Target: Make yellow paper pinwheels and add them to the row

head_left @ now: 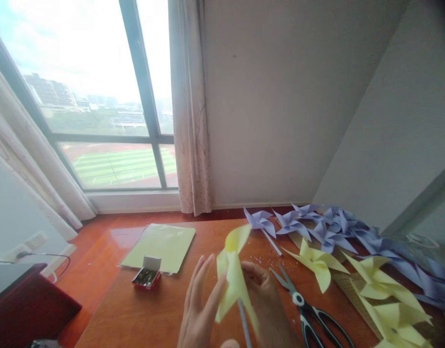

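Observation:
A yellow paper pinwheel (232, 273) on a thin grey stick (244, 323) is held up over the front of the table, turned partly edge-on. Behind its right side, my right hand (268, 299) has its fingers curled in against the pinwheel; the fingertips are partly hidden by the paper. My left hand (200, 302) is at the left side with fingers stretched and apart, the index finger against a paper vane. Just right of my right hand lie black-handled scissors (298, 299), blades slightly parted.
Finished yellow pinwheels (317, 263) and several purple pinwheels (327, 237) are spread along the table's right side. A stack of yellow paper (164, 244) lies at the left, with a small open box of metal pins (147, 277) before it. Tiny paper scraps dot the brown table (128, 314).

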